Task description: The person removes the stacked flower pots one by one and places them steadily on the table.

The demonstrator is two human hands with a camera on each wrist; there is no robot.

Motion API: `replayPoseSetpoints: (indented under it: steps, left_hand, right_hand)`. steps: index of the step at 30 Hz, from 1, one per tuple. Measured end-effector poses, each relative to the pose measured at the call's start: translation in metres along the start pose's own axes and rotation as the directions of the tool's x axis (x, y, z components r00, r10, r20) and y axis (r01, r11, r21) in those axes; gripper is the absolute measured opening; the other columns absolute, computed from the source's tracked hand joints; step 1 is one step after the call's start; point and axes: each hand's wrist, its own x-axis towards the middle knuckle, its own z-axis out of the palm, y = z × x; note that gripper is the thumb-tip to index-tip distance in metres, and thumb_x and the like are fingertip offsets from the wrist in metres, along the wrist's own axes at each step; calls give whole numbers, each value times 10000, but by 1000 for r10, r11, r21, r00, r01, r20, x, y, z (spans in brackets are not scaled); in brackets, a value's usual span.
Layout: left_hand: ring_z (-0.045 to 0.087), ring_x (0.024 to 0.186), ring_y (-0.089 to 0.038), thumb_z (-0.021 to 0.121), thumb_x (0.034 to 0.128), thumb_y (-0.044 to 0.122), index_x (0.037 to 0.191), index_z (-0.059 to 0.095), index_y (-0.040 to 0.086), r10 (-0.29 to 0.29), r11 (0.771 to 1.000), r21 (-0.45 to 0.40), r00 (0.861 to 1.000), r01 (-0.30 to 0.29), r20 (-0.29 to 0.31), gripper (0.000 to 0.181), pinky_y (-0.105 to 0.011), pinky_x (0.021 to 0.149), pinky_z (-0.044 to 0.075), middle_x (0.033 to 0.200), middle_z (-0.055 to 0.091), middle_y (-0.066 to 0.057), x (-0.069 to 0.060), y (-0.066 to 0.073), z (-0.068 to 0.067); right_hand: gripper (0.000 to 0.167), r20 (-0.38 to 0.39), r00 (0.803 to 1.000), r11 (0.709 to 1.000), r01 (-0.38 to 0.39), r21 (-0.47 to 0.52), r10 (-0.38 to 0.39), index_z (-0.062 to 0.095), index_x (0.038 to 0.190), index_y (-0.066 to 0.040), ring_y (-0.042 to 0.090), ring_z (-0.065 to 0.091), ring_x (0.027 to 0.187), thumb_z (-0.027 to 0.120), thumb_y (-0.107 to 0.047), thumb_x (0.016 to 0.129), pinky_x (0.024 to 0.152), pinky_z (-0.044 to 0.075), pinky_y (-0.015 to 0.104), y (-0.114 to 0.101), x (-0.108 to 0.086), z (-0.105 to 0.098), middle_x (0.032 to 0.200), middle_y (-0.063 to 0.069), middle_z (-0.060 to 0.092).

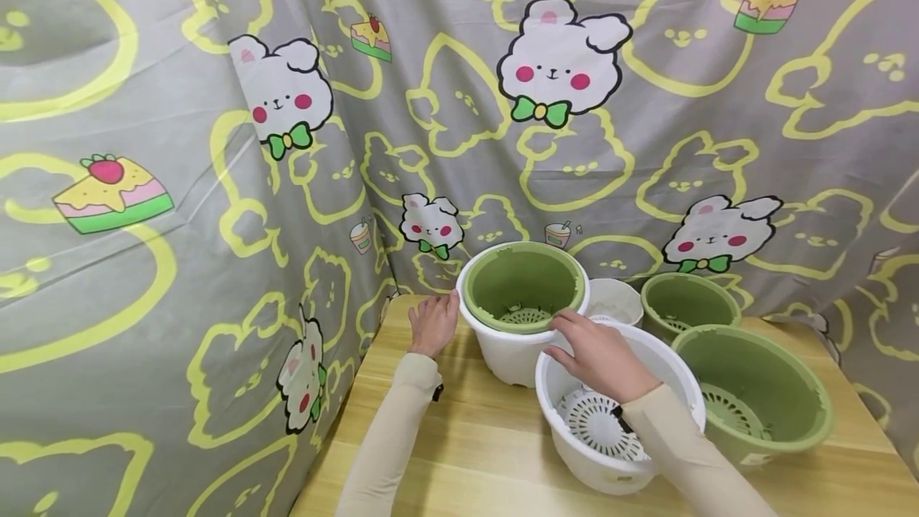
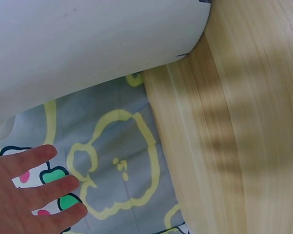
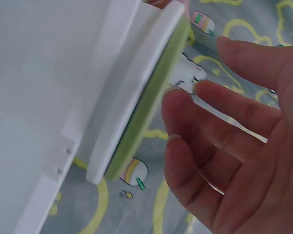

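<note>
A green pot (image 1: 495,282) with a slotted bottom sits nested inside a white pot (image 1: 506,357) on the table. My left hand (image 1: 434,324) is at the left of the white pot's rim. In the left wrist view its fingers are spread below the pot's pale wall (image 2: 88,44); the thumb is hidden. My right hand (image 1: 599,353) reaches over a second white pot (image 1: 617,477) to the near rim of the nested green one. Seen from the right wrist, its loosely bent fingers (image 3: 178,109) are beside the green rim (image 3: 149,107), gripping nothing.
Behind the second white pot is a smaller white pot (image 1: 613,301). Two more green pots stand to the right, a smaller one (image 1: 689,297) behind a larger one (image 1: 782,381). A patterned grey curtain (image 1: 459,142) hangs along the left and back of the wooden table (image 1: 459,453).
</note>
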Motion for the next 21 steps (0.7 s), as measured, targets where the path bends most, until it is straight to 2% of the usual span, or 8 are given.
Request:
replayPoseSetpoints:
  steps: [6, 10, 13, 17, 21]
  left_hand:
    - [478, 1399, -467, 58, 1077, 628, 1373, 673, 169, -4, 1000, 9, 1000, 4, -22, 823, -756, 1189, 150, 1455, 611, -163, -2, 1, 1]
    - [474, 1399, -476, 62, 1076, 631, 1381, 669, 178, 6, 1000, -4, 1000, -6, -19, 816, -763, 1189, 133, 1460, 607, -165, -1, 2, 1]
    - [476, 1395, -479, 69, 1078, 629, 1384, 668, 180, 11, 1000, -7, 1000, -11, -14, 808, -766, 1186, 134, 1457, 608, -167, -2, 2, 2]
    - [479, 1393, -470, 78, 1085, 615, 1378, 672, 181, 5, 1000, 0, 1000, -5, -21, 792, -762, 1187, 136, 1447, 614, -162, -2, 1, 2]
    - [481, 1392, -468, 83, 1089, 603, 1374, 675, 180, 5, 1000, 2, 1000, -5, -27, 781, -760, 1188, 136, 1443, 617, -161, -2, 1, 2]
  right_hand:
    - [410, 21, 999, 999, 36, -17, -35, 676, 1242, -27, 313, 737, 859, 777, -274, 930, 701, 596, 480, 2, 17, 22, 1248, 116, 675]
    - [500, 74, 997, 1000, 22, -13, -21, 624, 1336, 3, 371, 740, 935, 760, -277, 944, 762, 604, 515, 3, 22, 34, 1330, 175, 661]
    - [503, 94, 996, 1000, 8, 1, -8, 609, 1357, 13, 395, 735, 975, 732, -281, 969, 800, 605, 531, 3, 22, 41, 1349, 202, 655]
    - [374, 54, 998, 1000, 19, 8, -19, 665, 1268, -2, 348, 738, 911, 696, -255, 995, 754, 605, 497, 3, 26, 45, 1205, 154, 711]
    - [129, 21, 1000, 1000, 4, 4, -4, 715, 1027, -92, 274, 715, 790, 700, -215, 988, 647, 572, 446, 4, 32, 46, 992, 63, 730]
